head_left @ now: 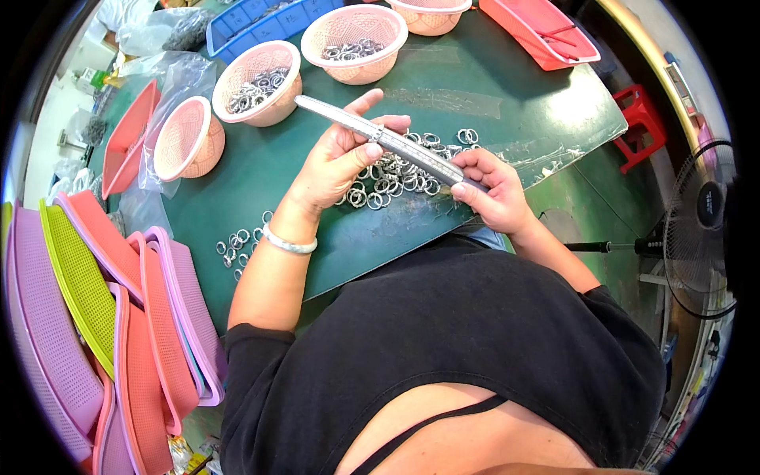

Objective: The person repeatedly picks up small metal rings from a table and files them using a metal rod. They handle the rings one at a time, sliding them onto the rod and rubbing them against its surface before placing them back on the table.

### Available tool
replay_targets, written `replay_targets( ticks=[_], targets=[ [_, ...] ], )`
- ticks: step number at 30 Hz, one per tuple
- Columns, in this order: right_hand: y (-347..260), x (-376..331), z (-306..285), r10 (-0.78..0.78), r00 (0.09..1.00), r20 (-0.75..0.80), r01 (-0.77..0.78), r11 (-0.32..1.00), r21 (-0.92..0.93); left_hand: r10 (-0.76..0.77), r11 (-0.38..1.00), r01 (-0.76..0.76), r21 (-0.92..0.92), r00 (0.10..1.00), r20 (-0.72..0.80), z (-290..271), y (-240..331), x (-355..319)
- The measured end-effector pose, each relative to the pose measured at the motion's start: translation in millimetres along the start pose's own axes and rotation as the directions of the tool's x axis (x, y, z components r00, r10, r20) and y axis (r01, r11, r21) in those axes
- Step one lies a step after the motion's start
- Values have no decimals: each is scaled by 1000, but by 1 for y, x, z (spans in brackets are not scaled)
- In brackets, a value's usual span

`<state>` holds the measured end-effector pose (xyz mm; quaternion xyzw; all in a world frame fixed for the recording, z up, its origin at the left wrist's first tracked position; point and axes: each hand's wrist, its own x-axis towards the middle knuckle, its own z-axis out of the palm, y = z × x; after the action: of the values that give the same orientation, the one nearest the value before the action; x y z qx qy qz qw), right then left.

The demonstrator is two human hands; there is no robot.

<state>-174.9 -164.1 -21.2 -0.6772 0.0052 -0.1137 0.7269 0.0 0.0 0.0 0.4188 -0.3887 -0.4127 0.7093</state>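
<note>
My right hand (495, 190) grips the thick end of a grey metal ring mandrel (419, 157), which slants up to the left above the table. My left hand (340, 154) is closed around a silver ring (379, 133) on the mandrel's middle, thumb below and fingers beyond; the fingers partly hide the ring. Under the mandrel, a pile of silver rings (396, 184) lies on the green table (317, 186). A smaller group of rings (233, 244) lies left of my left forearm.
Pink baskets (267, 111), two holding rings, line the far side beside a blue divided tray (273, 28). A red tray (538, 36) is at the far right corner. Stacked coloured baskets (158, 332) stand at left; a red stool (640, 127) and a fan (704, 229) stand right.
</note>
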Motion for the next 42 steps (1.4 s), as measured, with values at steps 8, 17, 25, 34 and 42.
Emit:
replay_targets(
  ticks=[8,17,25,34,42],
  targets=[
    [-3,-3,8,-45,999,-28,45,999,1,-2,995,9,98,997,-71,-8,3,-7],
    [-6,-15,-7,65,984,-164,-48,993,108,144,971,1,239,797,-586,-48,32,35],
    [-5,-24,-20,68,961,-270,-36,992,121,269,507,259,823,859,-436,-42,38,77],
    [-3,-25,-26,71,966,-249,-44,993,112,-4,106,280,954,960,-281,-22,23,36],
    [-6,-24,-27,92,982,-165,-73,991,116,-23,463,389,797,904,-428,-33,-5,21]
  ],
)
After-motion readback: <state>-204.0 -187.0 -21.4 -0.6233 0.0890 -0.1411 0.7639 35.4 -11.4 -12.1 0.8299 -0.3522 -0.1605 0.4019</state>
